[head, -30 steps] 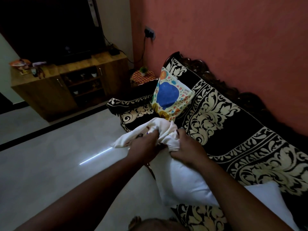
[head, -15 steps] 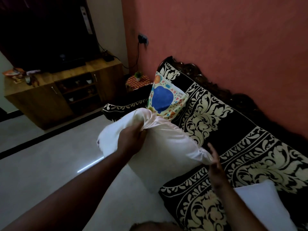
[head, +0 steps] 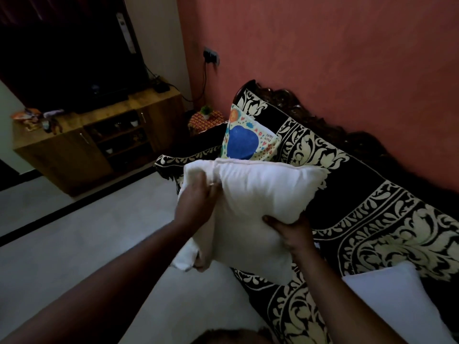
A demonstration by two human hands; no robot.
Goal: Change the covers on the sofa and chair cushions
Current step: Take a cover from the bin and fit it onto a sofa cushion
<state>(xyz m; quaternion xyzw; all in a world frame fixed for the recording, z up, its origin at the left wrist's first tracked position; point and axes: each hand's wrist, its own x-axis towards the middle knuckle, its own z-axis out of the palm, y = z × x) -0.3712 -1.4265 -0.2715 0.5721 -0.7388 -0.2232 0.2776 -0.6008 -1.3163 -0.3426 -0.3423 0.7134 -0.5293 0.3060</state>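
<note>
A home living room: patterned sofa (head: 372, 207), wooden TV cabinet (head: 82, 142), television (head: 69, 58).

Bare forearms (head: 139, 256), no sleeves

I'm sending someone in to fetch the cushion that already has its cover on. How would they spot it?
Go to the black-and-cream patterned sofa against the red wall. The covered cushion leans at its far end. Unlike the plain white cushions, it has a big blue shape amid colourful prints.

Light: dim, low indoor level. My forearms read near-black; television (head: 67, 58) corner lost in shadow. White cushion (head: 258, 212) brightest, no glare. Motion blur on my left hand (head: 196, 202). Wide-angle bending at frame edges; noise in dark areas.
</note>
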